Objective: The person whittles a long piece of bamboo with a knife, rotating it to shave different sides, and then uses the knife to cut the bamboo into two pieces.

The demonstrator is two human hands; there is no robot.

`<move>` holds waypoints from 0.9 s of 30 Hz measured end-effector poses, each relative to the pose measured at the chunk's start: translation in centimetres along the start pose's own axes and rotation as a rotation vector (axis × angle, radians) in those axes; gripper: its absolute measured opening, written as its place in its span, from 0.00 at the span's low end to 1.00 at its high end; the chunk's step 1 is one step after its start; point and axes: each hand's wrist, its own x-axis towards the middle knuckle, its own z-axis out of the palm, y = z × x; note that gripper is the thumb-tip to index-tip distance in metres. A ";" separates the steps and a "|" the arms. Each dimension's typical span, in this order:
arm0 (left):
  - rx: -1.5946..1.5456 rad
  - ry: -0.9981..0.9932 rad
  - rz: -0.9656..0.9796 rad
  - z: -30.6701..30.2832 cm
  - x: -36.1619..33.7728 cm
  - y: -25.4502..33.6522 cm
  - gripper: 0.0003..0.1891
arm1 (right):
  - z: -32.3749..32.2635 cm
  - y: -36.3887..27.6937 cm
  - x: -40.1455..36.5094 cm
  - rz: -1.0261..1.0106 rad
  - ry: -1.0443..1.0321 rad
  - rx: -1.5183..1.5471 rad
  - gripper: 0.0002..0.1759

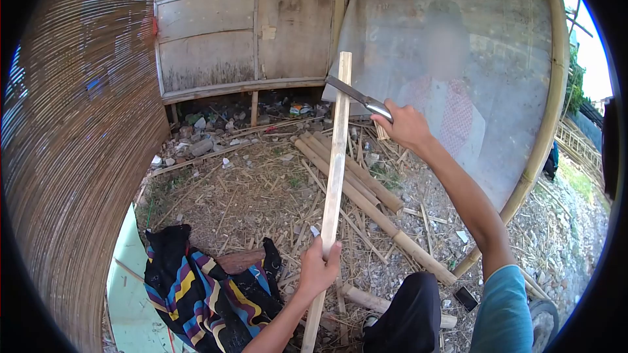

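A long split bamboo strip (pixel 335 176) rises from the bottom of the view, tilted slightly to the right, its upper end in front of the wall panels. My left hand (pixel 319 268) is closed around its lower part, thumb along the right side. In my right hand (pixel 407 127) is a knife (pixel 348 91) with a dark blade and a shiny handle. That blade lies across the strip near its top, pointing up and to the left. My fingers wrap the handle to the right of the strip.
Bamboo poles (pixel 373 206) lie on the littered ground ahead. A striped cloth (pixel 206 294) is heaped at lower left, beside a woven bamboo wall (pixel 78 157). A phone (pixel 466 298) lies by my knee (pixel 412 310). Behind a translucent sheet (pixel 510 111), a person (pixel 448 78) is visible.
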 end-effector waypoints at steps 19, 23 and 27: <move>-0.206 0.020 -0.098 -1.6 0.4 0.3 0.12 | -2.5 -6.5 -5.3 -0.584 -0.123 0.044 0.30; -0.104 0.030 -0.048 -1.6 0.0 0.8 0.12 | -1.8 -5.6 -3.8 -0.384 -0.086 0.029 0.31; -0.151 0.015 -0.105 -1.5 0.2 0.7 0.12 | -2.5 -4.4 -1.3 -0.209 -0.110 0.031 0.26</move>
